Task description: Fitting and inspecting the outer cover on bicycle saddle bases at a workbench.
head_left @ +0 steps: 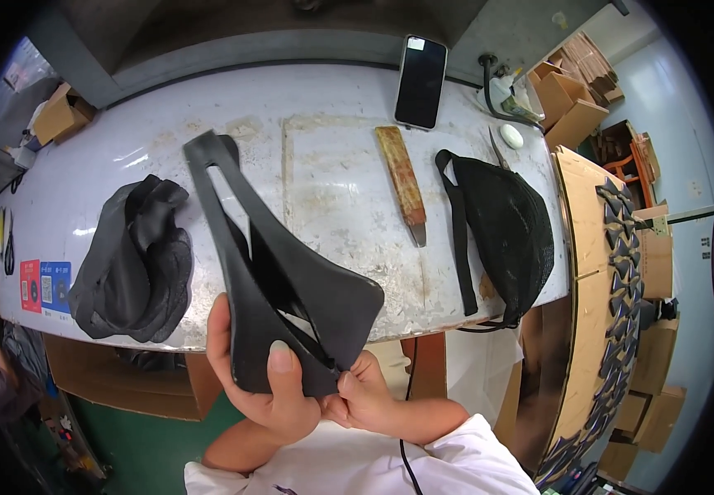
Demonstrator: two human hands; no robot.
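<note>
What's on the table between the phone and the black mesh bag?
Head view: between the phone and the black mesh bag the white table is bare. The brown-handled knife lies just left of that stretch, not in it.

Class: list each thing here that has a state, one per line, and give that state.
Black saddle shell: held up, nose away.
Left hand: gripping its wide end.
Right hand: pinching its rear edge.
Phone: screen dark.
Black covers: piled, crumpled.
Mesh bag: lying flat.

Black saddle shell [278, 272] in both hands [316, 396]
</note>
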